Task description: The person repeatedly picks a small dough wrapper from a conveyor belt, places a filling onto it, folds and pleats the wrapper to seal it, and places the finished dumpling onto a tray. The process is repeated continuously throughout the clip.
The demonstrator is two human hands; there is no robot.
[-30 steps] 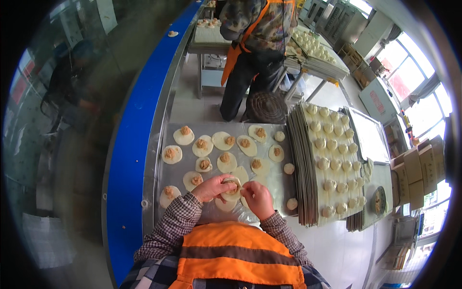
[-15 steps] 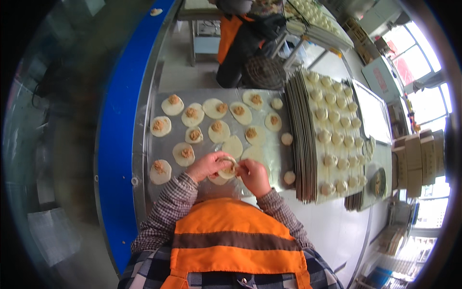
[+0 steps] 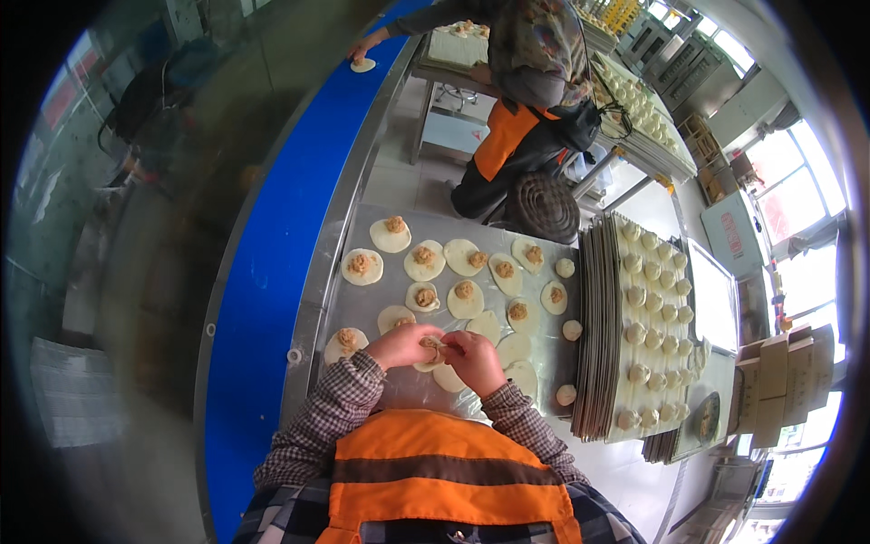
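My left hand (image 3: 405,345) is closed around a dough wrapper (image 3: 432,348), cupping its left side. At the wrapper's gathered edge, the fingers of my right hand (image 3: 476,361) pinch the dough. Most of the wrapper hides behind my fingers, and I cannot tell how far it is closed. Flat dough rounds topped with brownish filling, such as this one (image 3: 363,266), lie on the metal table (image 3: 370,306) beyond my hands. Plain dough rounds (image 3: 522,377) lie just right of my right hand. Small closed buns (image 3: 565,394) sit along the table's right side.
A blue conveyor belt (image 3: 256,317) runs along the left. Stacked trays (image 3: 594,335) bearing rows of buns (image 3: 636,296) stand at the right. Ahead, a co-worker (image 3: 544,54) reaches a hand (image 3: 366,45) to a dough round on the belt. A round woven seat (image 3: 544,205) is beyond the table.
My view has shifted, so the table sits lower and further right in it. My hands have drawn together, and the wrapper's open rim is now gathered. The co-worker's arm now extends over the belt.
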